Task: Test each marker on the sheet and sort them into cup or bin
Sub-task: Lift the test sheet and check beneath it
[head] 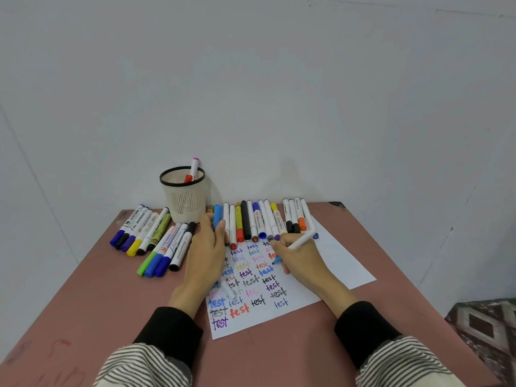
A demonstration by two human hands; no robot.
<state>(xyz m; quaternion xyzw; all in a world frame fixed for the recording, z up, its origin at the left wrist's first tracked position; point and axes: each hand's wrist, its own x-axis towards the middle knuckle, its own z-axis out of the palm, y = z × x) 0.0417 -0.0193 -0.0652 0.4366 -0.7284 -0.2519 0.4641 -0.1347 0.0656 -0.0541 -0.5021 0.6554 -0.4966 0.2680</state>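
Right hand (300, 256) grip clamped on blue-tipped marker (298, 241), tip on sheet (335, 261); left hand (205, 252) flat, fingers apart, pressing sheet.

I am seeing 2 bare hands, the left hand (205, 254) and the right hand (300, 256). Each wrist is wearing a snug black cuff (363, 328), and over both forearms a loose cream sleeve with thin dark stripes (145, 364) is showing.
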